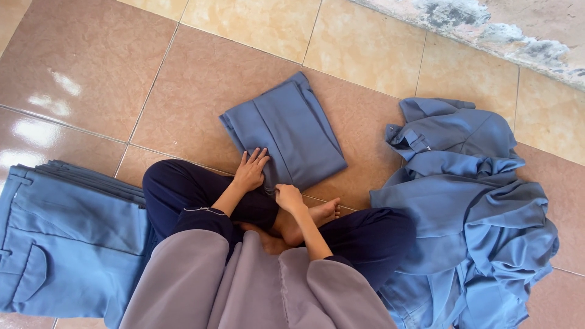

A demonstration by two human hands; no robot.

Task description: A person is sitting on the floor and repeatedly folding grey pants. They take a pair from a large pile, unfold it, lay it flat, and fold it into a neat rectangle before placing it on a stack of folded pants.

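Head view: a person sits cross-legged on the tiled floor [201, 79], a folded blue garment [292, 131] lying just ahead of the knees. The left hand [251, 170] rests flat on its near edge — fingers [261, 157] spread. The right hand [289, 197] grips the near corner, fingers curled and pinching the cloth. A neat stack of blue trousers [67, 237] lies to the left — a loose heap of blue garments [469, 201] to the right.
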